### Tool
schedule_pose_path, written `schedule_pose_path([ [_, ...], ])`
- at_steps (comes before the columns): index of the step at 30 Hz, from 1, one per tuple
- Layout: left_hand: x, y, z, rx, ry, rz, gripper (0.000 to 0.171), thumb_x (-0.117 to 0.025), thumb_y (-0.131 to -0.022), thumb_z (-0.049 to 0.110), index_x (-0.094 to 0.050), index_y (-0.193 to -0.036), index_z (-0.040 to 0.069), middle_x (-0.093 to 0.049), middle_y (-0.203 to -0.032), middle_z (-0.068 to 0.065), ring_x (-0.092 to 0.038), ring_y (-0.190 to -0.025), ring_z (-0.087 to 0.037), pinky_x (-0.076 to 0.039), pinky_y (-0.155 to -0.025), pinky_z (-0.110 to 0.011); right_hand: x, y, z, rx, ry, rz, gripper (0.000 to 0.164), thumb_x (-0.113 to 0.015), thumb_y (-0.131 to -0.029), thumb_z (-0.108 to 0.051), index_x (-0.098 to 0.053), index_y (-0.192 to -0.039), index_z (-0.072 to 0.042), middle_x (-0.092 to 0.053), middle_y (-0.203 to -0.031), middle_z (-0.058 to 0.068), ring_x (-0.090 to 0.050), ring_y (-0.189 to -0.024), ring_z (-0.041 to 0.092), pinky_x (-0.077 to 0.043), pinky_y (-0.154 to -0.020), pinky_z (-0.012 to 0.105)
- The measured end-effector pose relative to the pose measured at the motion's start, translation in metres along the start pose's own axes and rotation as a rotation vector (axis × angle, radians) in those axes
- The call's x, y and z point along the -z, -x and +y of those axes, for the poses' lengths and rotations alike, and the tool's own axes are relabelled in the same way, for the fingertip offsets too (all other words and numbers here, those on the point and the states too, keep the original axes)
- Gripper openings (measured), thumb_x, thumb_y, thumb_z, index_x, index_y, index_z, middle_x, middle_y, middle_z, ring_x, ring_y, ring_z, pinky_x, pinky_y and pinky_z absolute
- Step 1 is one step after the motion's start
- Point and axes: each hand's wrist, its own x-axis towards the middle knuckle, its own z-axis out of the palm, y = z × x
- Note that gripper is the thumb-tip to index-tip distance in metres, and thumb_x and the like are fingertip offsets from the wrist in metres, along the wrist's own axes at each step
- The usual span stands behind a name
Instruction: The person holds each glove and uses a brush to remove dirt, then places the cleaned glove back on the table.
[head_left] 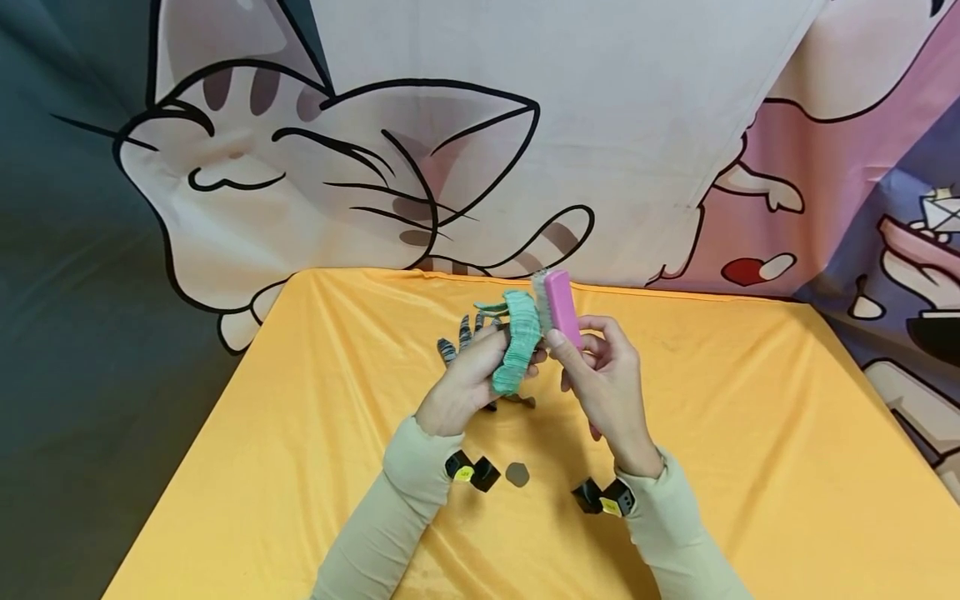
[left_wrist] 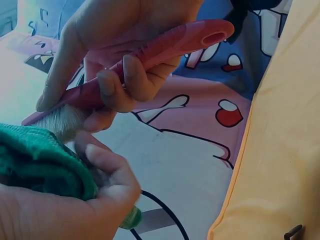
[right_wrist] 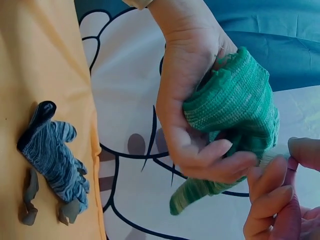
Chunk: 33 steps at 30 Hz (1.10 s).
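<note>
A green knit glove (head_left: 517, 343) is gripped in my left hand (head_left: 472, 371), bunched up, with one finger of it dangling in the right wrist view. My right hand (head_left: 609, 383) holds a pink brush (head_left: 562, 308) with pale bristles (left_wrist: 61, 121). Its handle (left_wrist: 182, 40) lies across the palm and ends in a hole. The bristles are right at the green knit. Below my left hand, a grey-and-black knit glove (right_wrist: 57, 162) lies on the yellow cloth, mostly hidden in the head view.
Dark grey-brown pieces (right_wrist: 30, 195) lie beside and on the grey glove's edge. A flat grey-brown piece (head_left: 517, 474) sits nearer on the yellow cloth (head_left: 322, 467). A printed cat curtain (head_left: 630, 150) hangs behind the table's far edge.
</note>
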Motion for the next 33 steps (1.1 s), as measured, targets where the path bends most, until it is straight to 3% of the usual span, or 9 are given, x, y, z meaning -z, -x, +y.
schedule_pose_path([
  [5,0.001,0.001,0.002,-0.05,0.002,0.064,0.027,-0.046,-0.095,0.015,-0.054,-0.113,-0.004,-0.061,-0.082,-0.004,-0.058,-0.07,-0.011,-0.048,-0.059,-0.021,0.003,-0.002,-0.001,-0.015,0.016,0.019,0.031,-0.065,-0.086,-0.023,-0.052,-0.11,-0.008,-0.065,-0.076,0.007,-0.051,-0.045,0.024,-0.04,-0.037,0.029],
  [9,0.003,0.001,0.002,-0.157,-0.092,0.172,0.021,-0.046,-0.092,0.008,-0.054,-0.106,-0.005,-0.061,-0.081,-0.007,-0.06,-0.068,-0.013,-0.05,-0.061,-0.024,0.004,0.0,-0.01,-0.018,0.031,0.032,0.031,-0.064,-0.087,-0.023,-0.051,-0.109,-0.006,-0.064,-0.077,0.012,-0.049,-0.045,0.021,-0.038,-0.035,0.027],
  [14,0.002,0.003,0.004,-0.294,-0.312,0.351,0.025,-0.059,-0.087,0.006,-0.048,-0.11,0.004,-0.06,-0.095,-0.01,-0.062,-0.081,-0.019,-0.052,-0.072,-0.031,0.003,0.003,-0.026,0.007,0.033,0.026,0.029,-0.062,-0.088,-0.017,-0.05,-0.108,0.0,-0.064,-0.073,0.006,-0.048,-0.043,0.013,-0.035,-0.032,0.025],
  [17,0.002,0.004,0.003,-0.351,-0.493,0.466,0.028,-0.062,-0.085,0.011,-0.05,-0.11,0.008,-0.06,-0.1,-0.009,-0.057,-0.089,-0.02,-0.048,-0.077,-0.033,0.003,0.004,-0.028,0.015,0.027,0.027,0.029,-0.062,-0.088,-0.015,-0.049,-0.108,0.001,-0.063,-0.072,0.004,-0.048,-0.043,0.01,-0.036,-0.033,0.024],
  [20,0.005,0.004,0.001,-0.372,-0.646,0.54,0.015,-0.06,-0.087,0.015,-0.056,-0.1,0.01,-0.06,-0.091,-0.005,-0.053,-0.082,-0.019,-0.045,-0.074,-0.032,0.003,0.004,-0.028,0.012,0.027,0.033,0.028,-0.062,-0.088,-0.015,-0.05,-0.108,0.0,-0.063,-0.072,0.004,-0.048,-0.043,0.011,-0.035,-0.033,0.024],
  [23,0.007,0.005,0.001,-0.324,-0.739,0.561,0.007,-0.057,-0.088,0.017,-0.058,-0.09,0.009,-0.053,-0.075,-0.005,-0.046,-0.067,-0.018,-0.038,-0.064,-0.029,0.004,0.004,-0.024,0.016,0.023,0.038,0.029,-0.063,-0.087,-0.016,-0.051,-0.109,-0.001,-0.064,-0.073,0.005,-0.048,-0.044,0.013,-0.033,-0.03,0.026],
  [26,0.011,0.004,0.003,-0.224,-0.797,0.547,0.008,-0.06,-0.085,0.018,-0.058,-0.083,0.01,-0.052,-0.069,-0.003,-0.044,-0.061,-0.016,-0.037,-0.059,-0.028,0.007,0.002,-0.017,0.016,0.013,0.036,0.029,-0.063,-0.087,-0.018,-0.051,-0.109,-0.003,-0.064,-0.074,0.009,-0.048,-0.044,0.015,-0.032,-0.029,0.027],
  [30,0.016,0.002,0.008,-0.027,-0.706,0.401,0.009,-0.066,-0.08,0.015,-0.06,-0.082,0.009,-0.058,-0.071,-0.001,-0.054,-0.061,-0.014,-0.046,-0.058,-0.027,0.009,-0.001,-0.007,-0.006,0.029,0.013,0.031,-0.064,-0.087,-0.024,-0.051,-0.11,-0.007,-0.064,-0.078,0.015,-0.049,-0.044,0.016,-0.033,-0.029,0.028],
  [33,0.02,0.001,0.01,0.037,-0.638,0.317,0.01,-0.066,-0.08,0.012,-0.059,-0.081,0.004,-0.057,-0.069,-0.003,-0.055,-0.06,-0.014,-0.048,-0.057,-0.027,0.01,-0.002,-0.004,-0.025,0.064,-0.016,0.033,-0.064,-0.086,-0.028,-0.051,-0.11,-0.009,-0.064,-0.08,0.017,-0.05,-0.046,0.018,-0.038,-0.033,0.028],
])
